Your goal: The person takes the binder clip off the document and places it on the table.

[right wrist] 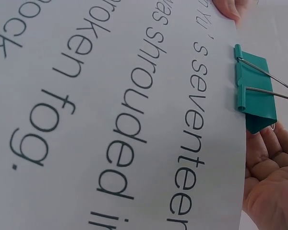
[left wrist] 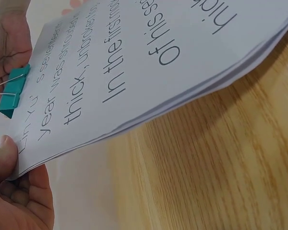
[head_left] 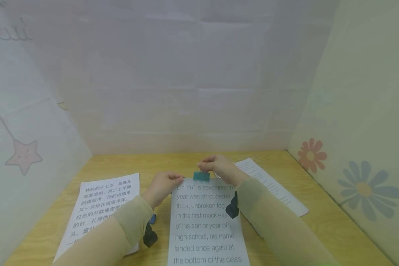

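Here the left hand (head_left: 162,187) pinches the top left corner of the paper stack (head_left: 206,225) to keep the sheets even, while the right hand (head_left: 219,168) squeezes the green clip (head_left: 201,176) onto the stack's top edge, above the tabletop (head_left: 319,229).

Both forearms reach forward from the bottom of the head view, each in a pale olive sleeve that ends at the wrist, with a dark wrist-worn device on the underside. The left hand (head_left: 162,186) sits lower and nearer the body, knuckles up, its thumb and curled fingers pinched together at the fingertips; in the left wrist view the thumb lies on top with the fingers folded beneath. The right hand (head_left: 217,167) is a little farther forward and to the right, fingers curled downward in a pinch.
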The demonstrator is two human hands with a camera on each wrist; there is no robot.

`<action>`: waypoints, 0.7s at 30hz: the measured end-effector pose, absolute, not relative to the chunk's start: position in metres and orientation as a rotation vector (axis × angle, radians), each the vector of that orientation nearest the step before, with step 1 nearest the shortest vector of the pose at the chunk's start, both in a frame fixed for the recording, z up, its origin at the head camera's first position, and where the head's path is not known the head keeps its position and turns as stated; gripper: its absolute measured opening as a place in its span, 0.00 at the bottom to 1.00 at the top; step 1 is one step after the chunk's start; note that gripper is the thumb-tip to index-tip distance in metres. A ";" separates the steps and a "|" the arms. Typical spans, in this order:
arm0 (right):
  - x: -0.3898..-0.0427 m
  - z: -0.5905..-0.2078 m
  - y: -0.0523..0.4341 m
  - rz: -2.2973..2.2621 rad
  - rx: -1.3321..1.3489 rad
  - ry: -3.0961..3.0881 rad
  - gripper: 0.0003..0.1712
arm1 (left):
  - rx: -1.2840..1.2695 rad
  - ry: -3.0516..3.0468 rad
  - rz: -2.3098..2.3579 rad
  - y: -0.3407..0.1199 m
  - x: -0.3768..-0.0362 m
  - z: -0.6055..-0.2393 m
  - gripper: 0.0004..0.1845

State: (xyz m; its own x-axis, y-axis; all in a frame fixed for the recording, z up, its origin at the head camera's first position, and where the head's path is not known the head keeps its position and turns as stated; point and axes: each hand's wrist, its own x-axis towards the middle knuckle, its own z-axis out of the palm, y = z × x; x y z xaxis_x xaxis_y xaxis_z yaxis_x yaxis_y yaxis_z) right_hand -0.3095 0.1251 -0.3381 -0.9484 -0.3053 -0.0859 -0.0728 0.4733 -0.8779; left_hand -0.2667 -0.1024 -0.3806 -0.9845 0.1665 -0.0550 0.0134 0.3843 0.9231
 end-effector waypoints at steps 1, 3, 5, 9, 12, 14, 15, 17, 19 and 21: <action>-0.310 -0.338 0.125 -1.480 -0.324 2.483 0.27 | 0.169 2.499 1.660 -0.102 -0.266 -0.381 0.11; -0.310 -0.337 0.126 -1.499 -0.336 2.474 0.26 | 0.170 2.501 1.658 -0.102 -0.266 -0.380 0.11; -0.310 -0.336 0.126 -1.519 -0.351 2.463 0.25 | 0.170 2.500 1.661 -0.101 -0.265 -0.380 0.11; -0.311 -0.334 0.129 -1.581 -0.374 2.424 0.24 | 0.174 2.503 1.669 -0.099 -0.264 -0.380 0.11; -0.310 -0.332 0.132 -1.623 -0.379 2.400 0.23 | 0.167 2.505 1.669 -0.097 -0.264 -0.380 0.12; -0.309 -0.331 0.132 -1.629 -0.372 2.404 0.23 | 0.153 2.500 1.667 -0.098 -0.265 -0.380 0.12; -0.309 -0.330 0.132 -1.635 -0.360 2.403 0.23 | 0.145 2.497 1.666 -0.099 -0.265 -0.380 0.12; -0.308 -0.329 0.132 -1.643 -0.361 2.402 0.22 | 0.126 2.512 1.647 -0.100 -0.266 -0.380 0.11; -0.308 -0.328 0.133 -1.652 -0.362 2.401 0.22 | 0.106 2.524 1.636 -0.102 -0.267 -0.380 0.11; -0.307 -0.328 0.133 -1.663 -0.374 2.397 0.21 | 0.095 2.540 1.627 -0.104 -0.269 -0.380 0.11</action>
State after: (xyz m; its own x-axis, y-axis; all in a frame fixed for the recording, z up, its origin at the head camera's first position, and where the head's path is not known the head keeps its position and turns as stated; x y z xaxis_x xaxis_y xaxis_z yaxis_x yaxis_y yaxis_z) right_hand -0.3066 0.1329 -0.3278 -0.9481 -0.3175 -0.0195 -0.0929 0.3349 -0.9377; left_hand -0.2692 -0.1036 -0.3797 -0.9904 0.1189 -0.0699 -0.0138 0.4190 0.9079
